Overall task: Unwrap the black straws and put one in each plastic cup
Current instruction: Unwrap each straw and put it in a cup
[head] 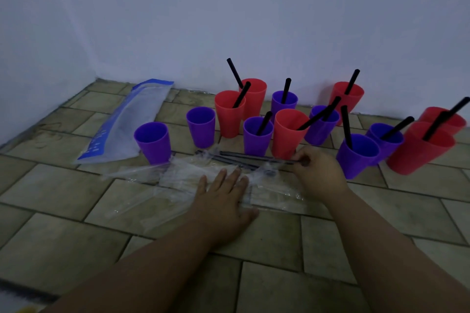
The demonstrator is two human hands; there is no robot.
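Note:
Several red and purple plastic cups stand on the tiled floor near the wall. Most hold a black straw. Two purple cups at the left, one [153, 142] and another [201, 126], have no straw in them. A few wrapped black straws [236, 157] lie in front of the cups amid clear plastic wrappers [178, 178]. My left hand [223, 195] lies flat with straight fingers on the wrappers. My right hand [318, 170] pinches the right end of one wrapped straw just in front of a red cup [287, 132].
A large clear bag with blue print [127, 119] lies at the left beside the cups. The white wall [229, 20] runs right behind the cup group. Loose clear film spreads across the tiles around my left hand.

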